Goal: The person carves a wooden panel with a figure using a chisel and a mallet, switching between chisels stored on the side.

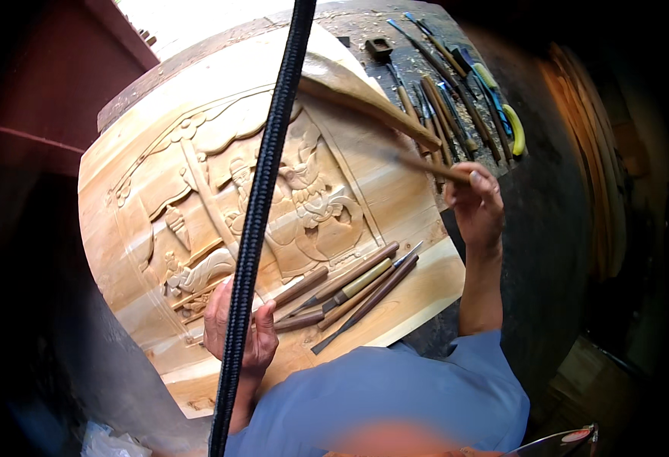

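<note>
A pale wooden panel (pixel 395 199) carved in relief with figures and scrollwork lies in front of me. My right hand (pixel 478 204), over its right edge, grips the end of a wooden-handled carving tool (pixel 445 172); the tool points left and its far part is blurred. My left hand (pixel 244 333) rests at the near left of the carving, thumb apart from the fingers, with no held thing showing. A black cord crosses in front of that hand. Right beside its thumb, several carving chisels (pixel 366 303) lie on the panel. A wooden club-shaped mallet (pixel 380 112) lies across the panel's far right.
More chisels and gouges (pixel 456 80) lie among wood chips on the dark workbench (pixel 513 244), beyond the panel to the right. A yellow curved handle (pixel 514 129) is at their edge. The black braided cord (pixel 262 179) runs through the whole view. Long boards (pixel 590 152) stand at far right.
</note>
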A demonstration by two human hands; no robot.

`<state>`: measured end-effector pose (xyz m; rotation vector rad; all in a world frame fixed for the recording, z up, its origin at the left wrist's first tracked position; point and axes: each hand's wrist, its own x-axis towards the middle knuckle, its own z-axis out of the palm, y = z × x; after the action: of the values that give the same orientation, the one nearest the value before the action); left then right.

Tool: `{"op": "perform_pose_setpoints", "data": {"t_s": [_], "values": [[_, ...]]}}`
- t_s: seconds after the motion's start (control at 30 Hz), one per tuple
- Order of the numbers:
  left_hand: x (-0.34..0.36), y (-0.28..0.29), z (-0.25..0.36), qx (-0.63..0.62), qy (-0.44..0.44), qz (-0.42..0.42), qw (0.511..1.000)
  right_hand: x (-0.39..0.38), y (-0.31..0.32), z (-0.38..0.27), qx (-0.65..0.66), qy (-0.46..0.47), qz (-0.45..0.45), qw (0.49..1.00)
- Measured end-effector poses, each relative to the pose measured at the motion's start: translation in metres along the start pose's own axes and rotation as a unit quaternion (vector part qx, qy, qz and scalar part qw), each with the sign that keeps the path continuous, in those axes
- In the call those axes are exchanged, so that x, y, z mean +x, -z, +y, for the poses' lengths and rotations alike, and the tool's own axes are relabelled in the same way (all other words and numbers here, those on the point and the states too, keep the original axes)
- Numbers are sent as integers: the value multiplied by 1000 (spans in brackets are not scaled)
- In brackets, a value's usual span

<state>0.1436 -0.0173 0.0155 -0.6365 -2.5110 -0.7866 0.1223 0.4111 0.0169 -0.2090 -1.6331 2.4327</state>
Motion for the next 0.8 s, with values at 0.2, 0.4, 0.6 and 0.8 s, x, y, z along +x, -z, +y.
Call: {"op": "perform_pose_setpoints", "data": {"t_s": [0.2,0.4,0.6,0.8], "values": [[4,-11,2,-70,-28,-54,996,18,59,1,-116,54,159,979],[1,-12,2,-77,-43,-69,994,33,102,16,-275,61,248,927],[5,-11,5,-81,-43,-78,993,46,170,32,-359,42,257,896],[5,-15,13,-85,-39,-89,992,61,191,24,-428,98,249,863]]}}
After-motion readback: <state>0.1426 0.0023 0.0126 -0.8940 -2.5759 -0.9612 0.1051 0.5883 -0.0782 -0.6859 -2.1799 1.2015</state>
